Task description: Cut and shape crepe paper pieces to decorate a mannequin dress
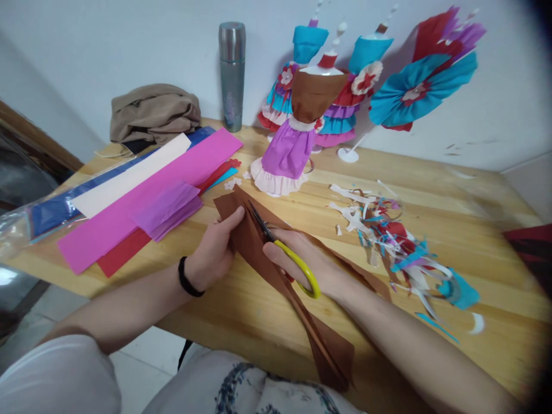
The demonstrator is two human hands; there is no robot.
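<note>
My right hand grips yellow-handled scissors, whose dark blades point up-left into a long folded strip of brown crepe paper. My left hand, with a black band on its wrist, pinches the left edge of that brown strip near its upper end. The strip runs diagonally across the wooden table and hangs over the front edge toward my lap.
Pink, purple, red, white and blue paper sheets lie at the left. A paper-dressed doll stands just beyond the strip, with more dolls and a paper fan by the wall. A steel flask, brown cloth and paper scraps sit around.
</note>
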